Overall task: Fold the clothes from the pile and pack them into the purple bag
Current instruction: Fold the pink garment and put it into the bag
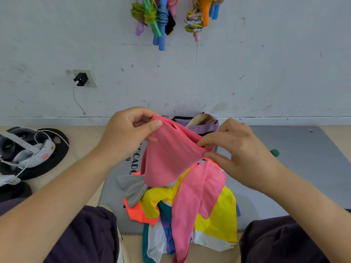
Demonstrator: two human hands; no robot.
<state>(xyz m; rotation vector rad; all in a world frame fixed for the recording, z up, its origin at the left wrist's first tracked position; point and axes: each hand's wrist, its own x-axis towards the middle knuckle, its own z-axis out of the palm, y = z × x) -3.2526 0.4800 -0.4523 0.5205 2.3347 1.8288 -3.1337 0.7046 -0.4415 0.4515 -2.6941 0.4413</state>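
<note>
Both hands, left hand (131,133) and right hand (235,149), pinch a soft pink garment (171,160) (limp, hanging) above the crumpled clothes pile (214,211).

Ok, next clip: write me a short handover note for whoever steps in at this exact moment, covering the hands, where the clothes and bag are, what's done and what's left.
Left hand: pinches one end of the pink garment, held up over the pile.
Right hand: pinches the other end of the same edge.
Pile: yellow, orange, grey, teal, white and more pink pieces lie loose on the grey mat, between the knees.
Purple bag: behind the pile by the wall, mouth open; its contents cannot be seen.
Done: one garment lifted, not yet folded.
Left: fold it, pack it, then the rest of the pile.
</note>
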